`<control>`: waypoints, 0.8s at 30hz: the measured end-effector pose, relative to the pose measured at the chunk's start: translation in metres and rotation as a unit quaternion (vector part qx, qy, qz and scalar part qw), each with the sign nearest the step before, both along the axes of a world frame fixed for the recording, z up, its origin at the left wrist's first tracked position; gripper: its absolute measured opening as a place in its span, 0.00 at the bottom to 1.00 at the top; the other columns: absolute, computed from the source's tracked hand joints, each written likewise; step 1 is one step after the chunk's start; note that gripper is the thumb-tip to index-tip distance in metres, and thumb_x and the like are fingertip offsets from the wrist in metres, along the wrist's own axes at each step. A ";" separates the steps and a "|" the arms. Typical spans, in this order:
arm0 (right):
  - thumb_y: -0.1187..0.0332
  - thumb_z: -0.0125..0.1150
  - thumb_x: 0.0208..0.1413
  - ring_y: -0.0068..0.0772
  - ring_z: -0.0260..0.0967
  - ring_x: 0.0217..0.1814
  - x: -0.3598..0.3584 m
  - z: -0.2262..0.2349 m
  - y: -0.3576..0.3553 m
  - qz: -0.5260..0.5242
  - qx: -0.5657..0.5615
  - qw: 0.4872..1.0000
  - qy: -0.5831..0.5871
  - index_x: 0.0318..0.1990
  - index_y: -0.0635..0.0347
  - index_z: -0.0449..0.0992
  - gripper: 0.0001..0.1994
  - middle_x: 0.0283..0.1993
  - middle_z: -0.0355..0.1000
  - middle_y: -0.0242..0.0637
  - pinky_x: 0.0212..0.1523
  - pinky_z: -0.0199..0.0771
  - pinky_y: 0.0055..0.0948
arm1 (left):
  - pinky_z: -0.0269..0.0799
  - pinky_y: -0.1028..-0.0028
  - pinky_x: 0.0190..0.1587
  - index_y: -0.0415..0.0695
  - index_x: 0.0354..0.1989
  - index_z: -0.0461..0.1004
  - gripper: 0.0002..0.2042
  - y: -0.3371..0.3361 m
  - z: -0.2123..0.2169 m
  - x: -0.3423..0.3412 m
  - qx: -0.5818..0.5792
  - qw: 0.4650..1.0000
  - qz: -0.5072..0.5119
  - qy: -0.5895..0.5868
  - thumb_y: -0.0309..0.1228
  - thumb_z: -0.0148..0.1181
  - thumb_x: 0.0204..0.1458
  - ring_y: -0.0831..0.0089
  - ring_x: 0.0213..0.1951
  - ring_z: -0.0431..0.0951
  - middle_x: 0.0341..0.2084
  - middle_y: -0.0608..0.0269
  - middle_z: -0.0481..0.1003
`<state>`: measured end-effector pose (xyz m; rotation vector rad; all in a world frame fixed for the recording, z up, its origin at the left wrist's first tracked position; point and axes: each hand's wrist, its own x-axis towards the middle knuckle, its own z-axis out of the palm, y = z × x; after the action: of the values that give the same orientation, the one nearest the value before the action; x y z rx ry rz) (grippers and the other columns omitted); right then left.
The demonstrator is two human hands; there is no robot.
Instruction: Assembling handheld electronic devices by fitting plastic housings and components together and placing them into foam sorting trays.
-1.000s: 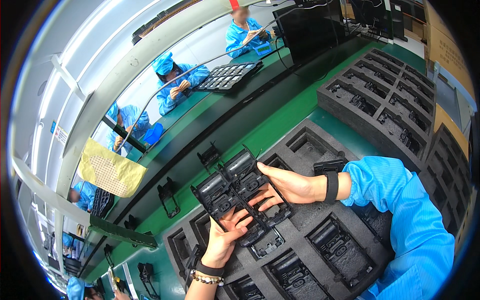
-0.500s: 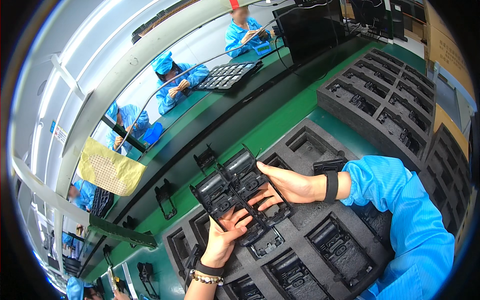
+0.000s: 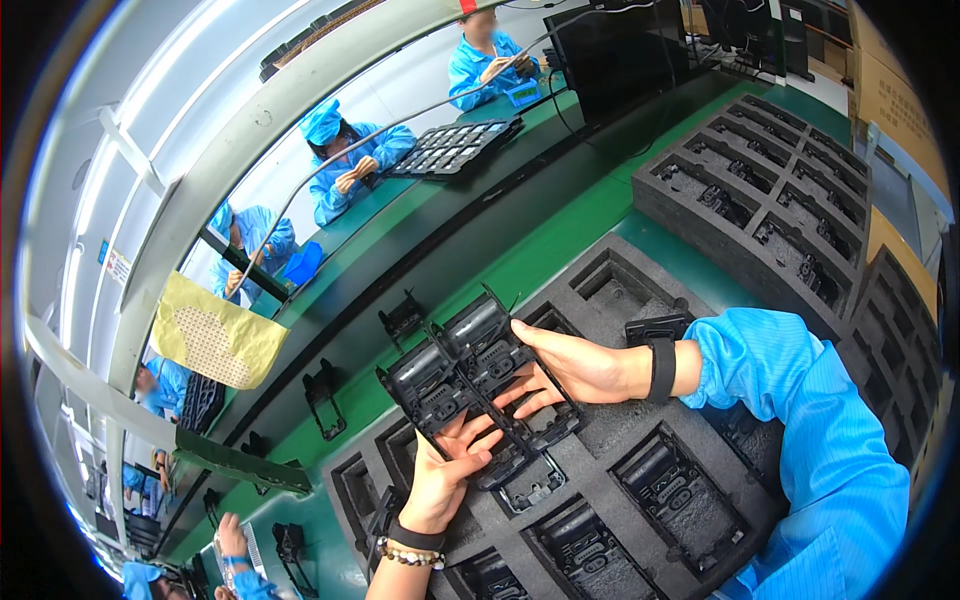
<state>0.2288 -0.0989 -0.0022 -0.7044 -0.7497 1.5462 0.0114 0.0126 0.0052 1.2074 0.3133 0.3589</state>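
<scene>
Two black plastic housing frames are held side by side above a dark foam tray (image 3: 596,478). My left hand (image 3: 445,485) is closed on the left housing frame (image 3: 425,383), its fingers beneath and thumb at the near edge. The right housing frame (image 3: 492,350) is in my right hand (image 3: 590,366), thumb along its side and fingers under its open part. Each has a rounded dark barrel at the far end and an open rectangle at the near end. Similar housings (image 3: 680,490) lie in the tray's pockets below.
A second foam tray (image 3: 690,225) filled with black parts stands at the far right. Beyond my hands runs a green conveyor belt (image 3: 350,430) carrying black frames (image 3: 325,400). Across it, people in blue work at a bench. A yellow sheet (image 3: 215,330) hangs at the left.
My hands and the two housing frames hold nearly the same pose. Frames on the belt have shifted slightly left. At the lower left, a co-worker's raised hand has come into view.
</scene>
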 end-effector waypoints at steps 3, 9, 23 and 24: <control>0.40 0.33 0.67 0.35 0.68 0.59 0.000 0.000 0.000 -0.001 -0.002 1.000 0.003 0.64 0.55 0.62 0.31 0.58 0.69 0.40 0.55 0.74 0.36 | 0.67 0.60 0.62 0.48 0.66 0.52 0.40 0.001 -0.002 -0.001 0.000 1.000 0.002 0.000 0.04 0.52 0.43 0.54 0.62 0.66 0.65 0.55 0.61; 0.40 0.33 0.67 0.35 0.68 0.59 0.000 -0.002 0.001 0.001 -0.003 1.000 0.006 0.63 0.55 0.62 0.31 0.58 0.69 0.39 0.55 0.74 0.36 | 0.67 0.60 0.62 0.48 0.66 0.53 0.39 0.001 -0.003 -0.001 -0.001 1.000 0.003 0.001 0.04 0.52 0.43 0.54 0.62 0.66 0.65 0.54 0.61; 0.41 0.32 0.67 0.36 0.69 0.59 0.001 0.000 0.000 0.000 -0.002 1.000 0.008 0.62 0.58 0.64 0.32 0.58 0.69 0.41 0.55 0.75 0.35 | 0.69 0.62 0.60 0.46 0.64 0.58 0.39 0.000 -0.002 0.001 -0.018 1.000 0.016 -0.004 0.03 0.53 0.39 0.56 0.60 0.68 0.63 0.56 0.64; 0.41 0.32 0.67 0.36 0.68 0.59 0.000 0.000 0.000 0.000 -0.001 1.000 0.005 0.63 0.57 0.63 0.32 0.58 0.69 0.42 0.55 0.75 0.35 | 0.69 0.62 0.60 0.46 0.64 0.58 0.39 0.000 -0.002 0.001 -0.018 1.000 0.016 -0.005 0.03 0.53 0.39 0.56 0.60 0.68 0.63 0.55 0.64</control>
<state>0.2291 -0.0987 -0.0024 -0.6980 -0.7405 1.5492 0.0126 0.0127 0.0033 1.1662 0.3291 0.3856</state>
